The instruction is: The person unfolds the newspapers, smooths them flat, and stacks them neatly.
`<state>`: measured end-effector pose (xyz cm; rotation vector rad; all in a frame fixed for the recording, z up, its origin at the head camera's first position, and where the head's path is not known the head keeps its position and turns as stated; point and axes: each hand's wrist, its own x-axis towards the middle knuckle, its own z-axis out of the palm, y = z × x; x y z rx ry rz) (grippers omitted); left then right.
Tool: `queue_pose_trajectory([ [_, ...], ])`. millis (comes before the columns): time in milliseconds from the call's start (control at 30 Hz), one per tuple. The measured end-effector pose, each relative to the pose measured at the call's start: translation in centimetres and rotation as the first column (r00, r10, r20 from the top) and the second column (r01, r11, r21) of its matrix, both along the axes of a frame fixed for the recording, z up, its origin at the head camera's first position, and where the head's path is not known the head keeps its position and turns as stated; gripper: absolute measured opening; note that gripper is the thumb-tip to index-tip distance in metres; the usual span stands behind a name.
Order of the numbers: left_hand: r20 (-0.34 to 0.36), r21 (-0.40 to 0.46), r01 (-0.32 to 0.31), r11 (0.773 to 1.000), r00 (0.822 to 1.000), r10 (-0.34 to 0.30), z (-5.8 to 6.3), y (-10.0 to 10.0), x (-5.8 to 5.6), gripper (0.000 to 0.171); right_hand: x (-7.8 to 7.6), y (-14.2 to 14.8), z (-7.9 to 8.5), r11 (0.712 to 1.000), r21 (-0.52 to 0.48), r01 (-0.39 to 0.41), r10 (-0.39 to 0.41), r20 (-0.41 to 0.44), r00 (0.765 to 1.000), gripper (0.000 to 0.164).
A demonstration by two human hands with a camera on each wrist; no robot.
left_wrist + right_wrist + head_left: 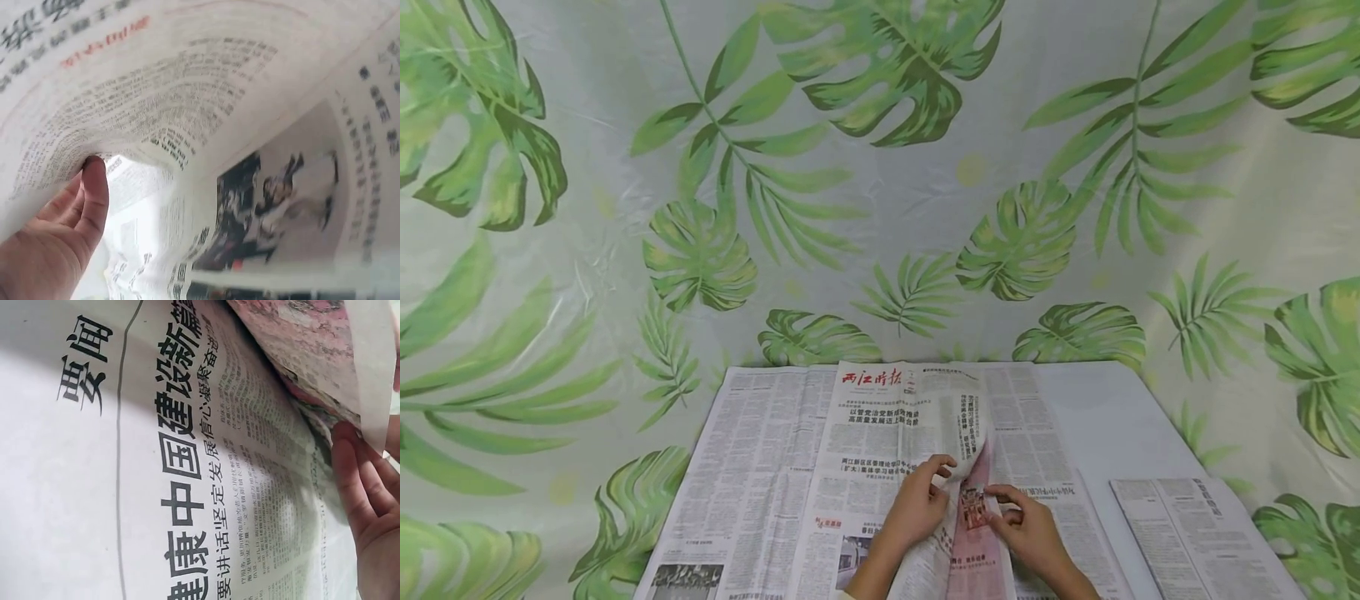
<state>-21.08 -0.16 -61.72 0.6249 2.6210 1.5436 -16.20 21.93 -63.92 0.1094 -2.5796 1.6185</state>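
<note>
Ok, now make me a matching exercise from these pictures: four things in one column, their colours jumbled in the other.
Things:
1. Masthead characters
2. Page showing between the left hand and right hand
3. Leaf print
4. Tabletop

Colours:
A. Green
B. White
C. Red
D. Mostly pink

Pairs: 1-C, 2-D, 3-A, 4-B.

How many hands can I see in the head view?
2. The left hand is over the newspaper, left of the pink page; the right hand is at this page's right edge. No other hand is visible.
</note>
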Motion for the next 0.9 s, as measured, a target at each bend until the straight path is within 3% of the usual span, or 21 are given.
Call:
queue_pose_trajectory([
  [300,-0.09,-0.089,0.036,0.995,0.995,-0.044,0.0,-1.5,0.2,0.034,0.1,0.3,-0.3,0.999,0.03,-0.013,0.011,0.052,0.999,0.039],
  [600,-0.005,-0.075,0.059,0.995,0.998,-0.06,0.4,-3.3,0.1,0.035,0.1,0.8,-0.6,0.999,0.006,-0.042,0.041,0.096,0.995,0.042],
  [900,-0.024,-0.088,0.048,0.995,0.998,-0.05,1.8,-4.8,0.3,0.038,0.0,1.2,-0.5,1.0,0.023,0.007,-0.01,0.167,0.986,0.045],
])
